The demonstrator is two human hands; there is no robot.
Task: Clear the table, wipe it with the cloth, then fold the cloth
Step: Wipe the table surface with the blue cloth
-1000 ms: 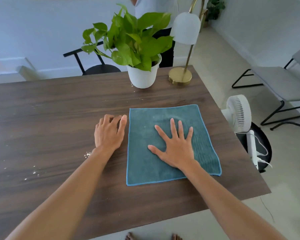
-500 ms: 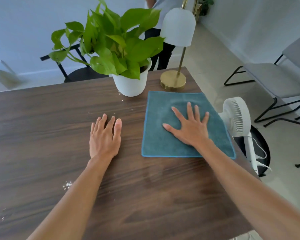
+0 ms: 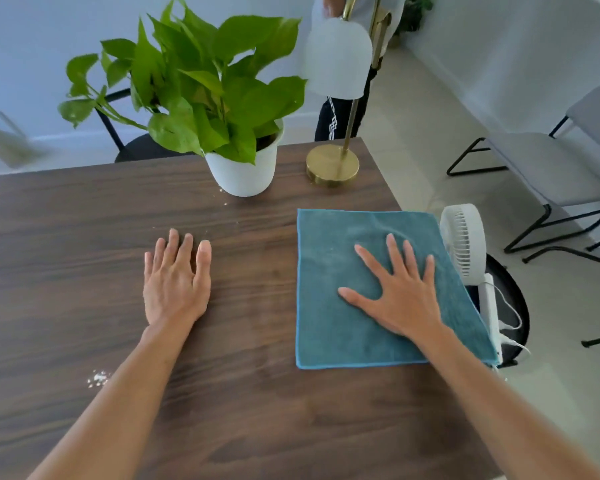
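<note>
Both forearms are seen bare, without sleeves; the left hand (image 3: pixel 175 285) and right hand (image 3: pixel 400 296) are unadorned, nails cut short.

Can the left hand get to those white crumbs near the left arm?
Probably yes. The left hand lies flat and free on the table, and nothing sits between it and the crumbs.

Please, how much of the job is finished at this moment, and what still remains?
Done: not much; the potted plant and brass lamp stand on the table. In hand: wiping. The right hand presses flat on the spread teal cloth at the table's right edge; the left hand rests flat on bare wood. Left: white crumbs near the left forearm, more near the pot, then folding the cloth.
</note>
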